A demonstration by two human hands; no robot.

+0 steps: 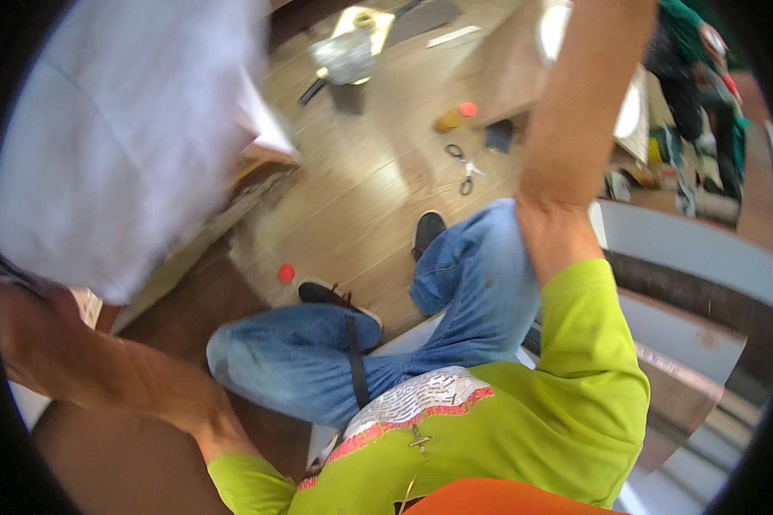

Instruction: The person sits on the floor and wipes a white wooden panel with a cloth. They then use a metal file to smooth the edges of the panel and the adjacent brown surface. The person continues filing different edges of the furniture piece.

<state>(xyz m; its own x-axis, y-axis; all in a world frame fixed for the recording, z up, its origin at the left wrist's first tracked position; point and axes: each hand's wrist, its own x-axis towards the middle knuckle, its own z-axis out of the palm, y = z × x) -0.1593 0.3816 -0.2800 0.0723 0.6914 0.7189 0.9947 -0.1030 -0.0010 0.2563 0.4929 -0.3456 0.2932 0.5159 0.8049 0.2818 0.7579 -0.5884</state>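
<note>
A large white sheet, smeared by motion, fills the upper left; I cannot make out if it is cloth or plastic. At its lower edge is my left hand, blurred at the rim of the picture, its fingers hidden. Whether it grips the sheet does not show. My right forearm reaches up past the top edge, so the hand there is out of sight. Scissors with dark handles lie on the floor left of that forearm. Close to them are a yellow bottle with a red-orange cap and a dark square piece.
Near my shoe is a round red cap. Farther off stands a container wrapped in clear plastic, with a yellow roll by it. White and brown boards are at the right. A person in green is beyond.
</note>
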